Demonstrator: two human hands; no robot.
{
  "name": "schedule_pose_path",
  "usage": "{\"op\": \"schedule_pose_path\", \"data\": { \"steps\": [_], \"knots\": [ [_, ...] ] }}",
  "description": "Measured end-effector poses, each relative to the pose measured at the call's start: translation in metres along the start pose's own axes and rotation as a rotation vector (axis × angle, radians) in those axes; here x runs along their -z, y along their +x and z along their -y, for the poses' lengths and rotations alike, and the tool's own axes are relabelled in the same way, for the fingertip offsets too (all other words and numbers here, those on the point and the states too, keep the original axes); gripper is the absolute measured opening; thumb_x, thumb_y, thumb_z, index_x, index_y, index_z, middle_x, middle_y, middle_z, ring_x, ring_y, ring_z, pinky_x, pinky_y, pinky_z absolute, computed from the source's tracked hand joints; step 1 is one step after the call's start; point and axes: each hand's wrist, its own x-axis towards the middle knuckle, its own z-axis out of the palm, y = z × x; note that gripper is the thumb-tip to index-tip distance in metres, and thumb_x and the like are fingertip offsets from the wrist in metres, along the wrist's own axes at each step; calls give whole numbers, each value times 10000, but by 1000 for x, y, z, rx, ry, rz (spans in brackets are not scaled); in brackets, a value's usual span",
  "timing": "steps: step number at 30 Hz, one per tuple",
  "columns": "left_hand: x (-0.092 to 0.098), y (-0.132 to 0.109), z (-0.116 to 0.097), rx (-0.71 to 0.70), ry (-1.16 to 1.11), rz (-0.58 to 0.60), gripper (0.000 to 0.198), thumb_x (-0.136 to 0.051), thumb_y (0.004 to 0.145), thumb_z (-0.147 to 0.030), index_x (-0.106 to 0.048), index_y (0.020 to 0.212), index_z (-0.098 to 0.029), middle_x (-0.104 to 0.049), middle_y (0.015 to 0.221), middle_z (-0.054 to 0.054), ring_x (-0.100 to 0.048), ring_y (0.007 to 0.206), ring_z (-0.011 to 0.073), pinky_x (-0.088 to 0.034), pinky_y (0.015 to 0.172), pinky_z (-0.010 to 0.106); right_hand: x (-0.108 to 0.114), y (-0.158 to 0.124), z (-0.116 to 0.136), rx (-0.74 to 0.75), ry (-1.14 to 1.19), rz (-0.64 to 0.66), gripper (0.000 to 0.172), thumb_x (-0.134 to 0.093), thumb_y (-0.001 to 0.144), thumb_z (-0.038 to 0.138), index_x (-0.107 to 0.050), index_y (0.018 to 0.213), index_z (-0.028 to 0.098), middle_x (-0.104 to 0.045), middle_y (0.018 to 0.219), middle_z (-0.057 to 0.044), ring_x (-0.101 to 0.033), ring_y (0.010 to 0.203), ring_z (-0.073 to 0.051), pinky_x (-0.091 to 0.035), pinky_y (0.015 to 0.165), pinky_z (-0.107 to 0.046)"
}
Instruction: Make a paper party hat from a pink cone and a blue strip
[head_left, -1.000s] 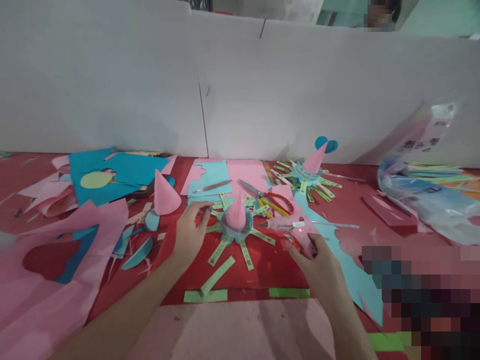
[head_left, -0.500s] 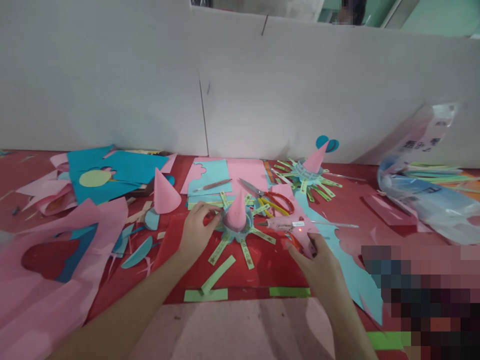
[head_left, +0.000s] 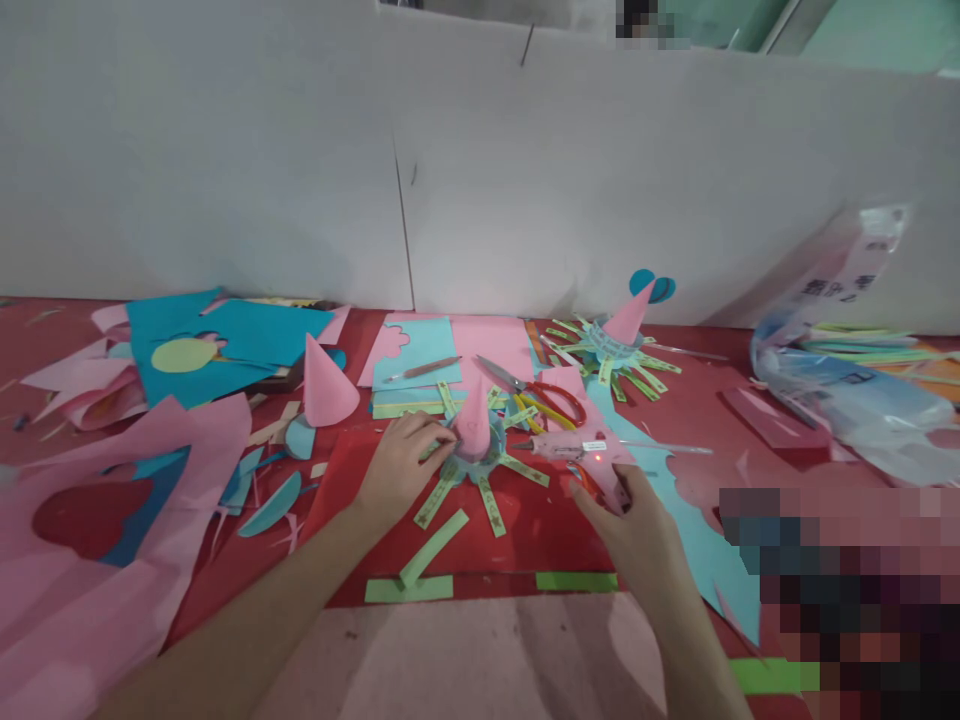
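Observation:
A pink paper cone (head_left: 474,425) stands on a blue ring with green printed strips (head_left: 489,503) fanning out, on red card. At its left edge, my left hand (head_left: 409,460) has its fingers bent with the tips at the ring; whether they pinch it is unclear. Just right of it, a pink glue gun (head_left: 581,452) with a small lit orange light points its nozzle toward the cone. My right hand (head_left: 626,510) is closed round the glue gun's handle. Loose green strips (head_left: 433,548) lie in front.
Scissors (head_left: 536,388) and a pencil (head_left: 424,369) lie behind. Another pink cone (head_left: 328,385) stands left, near paper scraps (head_left: 271,505). A finished-looking cone piece (head_left: 630,318) sits back right. At far right are a plastic bag (head_left: 862,390) and a blurred patch.
My left hand's fingers have straightened somewhat and shifted closer to the cone's base. The glue gun stays in my right hand. The whole view has shifted slightly.

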Motion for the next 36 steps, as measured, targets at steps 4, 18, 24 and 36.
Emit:
{"op": "schedule_pose_path", "data": {
  "steps": [4, 18, 24, 36],
  "knots": [
    [1, 0, 1, -1, 8, 13, 112, -525, 817, -261, -603, 751, -215, -576, 797, 12, -525, 813, 166, -411, 744, 325, 1, -1, 2, -2, -16, 3, 417, -532, 659, 525, -501, 906, 191, -423, 588, 36, -397, 526, -137, -328, 488, -231],
    [2, -4, -17, -286, 92, 58, 103, -495, 847, -251, -586, 844, -204, -656, 828, -21, -532, 824, 136, -330, 751, 309, 1, 0, -1, 3, -32, 76, 432, -524, 665, 500, -502, 954, 180, -534, 670, -7, -488, 571, -158, -377, 532, -249],
    [0, -4, -13, -261, 96, 66, 131, -477, 854, -252, -582, 795, -201, -651, 779, -22, -517, 806, 144, -322, 785, 317, -3, -4, -1, 25, -85, 141, 496, -508, 680, 502, -514, 1038, 158, -601, 809, -71, -545, 696, -201, -404, 602, -275],
    [-2, -3, -14, -213, 117, 64, 163, -467, 854, -257, -586, 757, -202, -649, 768, -19, -522, 776, 142, -332, 783, 319, -6, -7, 2, 23, -148, 199, 384, -492, 700, 460, -494, 977, 194, -607, 812, -60, -566, 695, -213, -390, 581, -282]
  ]
}}
